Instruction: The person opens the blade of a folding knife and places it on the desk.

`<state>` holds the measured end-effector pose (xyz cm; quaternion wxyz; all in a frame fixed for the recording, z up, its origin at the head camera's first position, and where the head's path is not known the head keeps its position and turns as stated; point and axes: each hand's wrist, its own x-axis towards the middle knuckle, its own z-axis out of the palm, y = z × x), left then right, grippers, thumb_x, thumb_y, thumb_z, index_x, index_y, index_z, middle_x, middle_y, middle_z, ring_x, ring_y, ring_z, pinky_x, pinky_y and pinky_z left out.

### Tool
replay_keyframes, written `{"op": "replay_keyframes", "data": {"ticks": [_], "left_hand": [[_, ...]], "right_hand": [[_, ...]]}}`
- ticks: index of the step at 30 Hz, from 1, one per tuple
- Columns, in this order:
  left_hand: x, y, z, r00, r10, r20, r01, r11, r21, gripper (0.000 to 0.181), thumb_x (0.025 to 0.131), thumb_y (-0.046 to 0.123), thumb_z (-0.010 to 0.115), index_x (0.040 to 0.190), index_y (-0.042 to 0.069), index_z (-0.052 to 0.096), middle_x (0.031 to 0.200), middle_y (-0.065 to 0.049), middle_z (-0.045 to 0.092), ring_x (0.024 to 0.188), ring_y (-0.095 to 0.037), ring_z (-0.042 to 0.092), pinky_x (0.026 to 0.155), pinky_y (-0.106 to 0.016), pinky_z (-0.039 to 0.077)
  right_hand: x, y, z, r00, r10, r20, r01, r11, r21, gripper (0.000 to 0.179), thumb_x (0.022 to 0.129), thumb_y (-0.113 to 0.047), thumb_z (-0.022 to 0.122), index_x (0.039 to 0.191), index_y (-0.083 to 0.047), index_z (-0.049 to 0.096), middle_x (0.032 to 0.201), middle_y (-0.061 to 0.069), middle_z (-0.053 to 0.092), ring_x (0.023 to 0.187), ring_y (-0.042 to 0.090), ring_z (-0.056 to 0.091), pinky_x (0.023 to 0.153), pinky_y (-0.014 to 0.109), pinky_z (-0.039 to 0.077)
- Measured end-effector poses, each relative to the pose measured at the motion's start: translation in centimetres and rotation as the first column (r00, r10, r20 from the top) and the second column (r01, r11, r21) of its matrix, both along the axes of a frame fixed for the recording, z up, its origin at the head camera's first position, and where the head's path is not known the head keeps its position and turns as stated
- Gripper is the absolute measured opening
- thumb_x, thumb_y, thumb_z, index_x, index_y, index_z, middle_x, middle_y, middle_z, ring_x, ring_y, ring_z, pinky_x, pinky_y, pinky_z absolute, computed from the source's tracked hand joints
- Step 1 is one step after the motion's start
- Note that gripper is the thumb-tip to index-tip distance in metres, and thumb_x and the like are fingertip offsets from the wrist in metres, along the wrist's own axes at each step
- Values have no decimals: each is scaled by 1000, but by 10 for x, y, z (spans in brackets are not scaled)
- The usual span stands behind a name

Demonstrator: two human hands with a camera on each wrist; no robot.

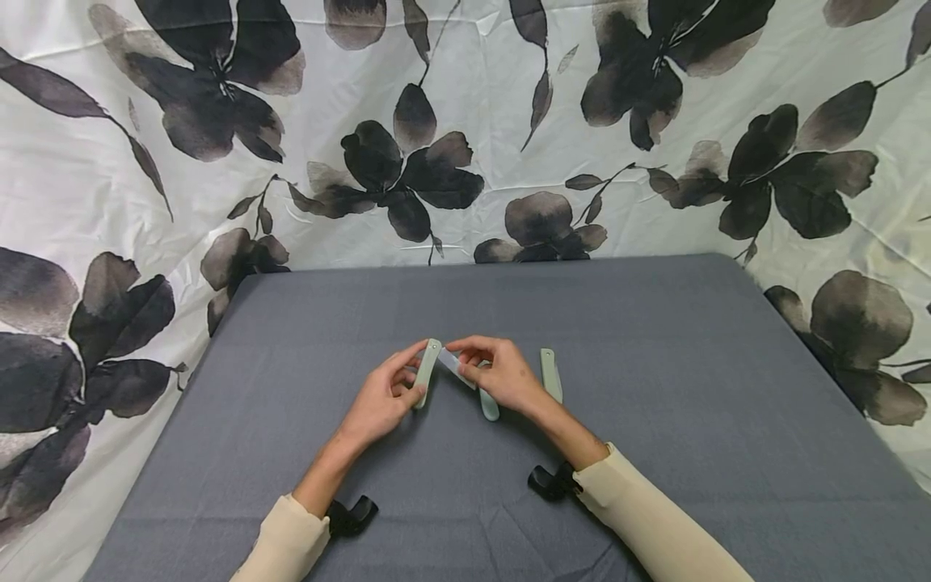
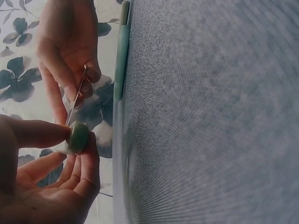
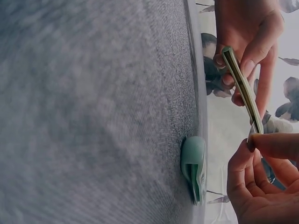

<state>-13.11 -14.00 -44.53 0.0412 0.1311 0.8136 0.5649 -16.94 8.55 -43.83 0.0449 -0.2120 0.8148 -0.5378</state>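
You've got three pale green folding razors: one (image 1: 427, 370) held in your hands with its blade (image 1: 457, 368) swung out, one (image 1: 488, 402) lying under your right hand, one (image 1: 550, 374) further right. Two hands, one grey table (image 1: 655, 339).

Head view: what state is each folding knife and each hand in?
held folding knife: partly open, blade swung out of the pale green handle
left hand: grips the handle
right hand: pinches the blade
second folding knife: lying on the table, partly under the right hand
third folding knife: closed, lying untouched
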Motion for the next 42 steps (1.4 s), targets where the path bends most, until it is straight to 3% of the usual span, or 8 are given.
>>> {"op": "replay_keyframes", "data": {"ticks": [14, 28, 42], "left_hand": [[-2, -4, 0, 1000, -12, 0, 12, 999, -53, 69, 95, -8, 63, 157, 18, 48, 127, -19, 58, 93, -21, 63, 65, -26, 51], [-3, -5, -1, 999, -2, 47, 6, 996, -87, 71, 95, -8, 63, 156, 23, 49, 130, -16, 59, 96, -22, 64, 68, -25, 51], [-5, -5, 2, 999, -6, 54, 13, 992, -128, 68, 97, -5, 63, 156, 26, 50, 131, -13, 60, 96, -21, 63, 73, -29, 53]], "right_hand": [[-4, 5, 0, 999, 33, -19, -32, 999, 30, 29, 97, -2, 69, 124, -7, 76, 99, 12, 73, 85, 17, 66, 70, 26, 52], [-4, 5, -1, 999, 43, -23, -42, 997, 60, 30, 98, -1, 67, 126, -10, 75, 102, 12, 73, 88, 18, 66, 76, 34, 55], [-7, 6, 3, 999, 29, -42, -25, 995, 101, 29, 97, -2, 68, 123, -13, 78, 101, 9, 72, 90, 18, 65, 82, 36, 56]]}}
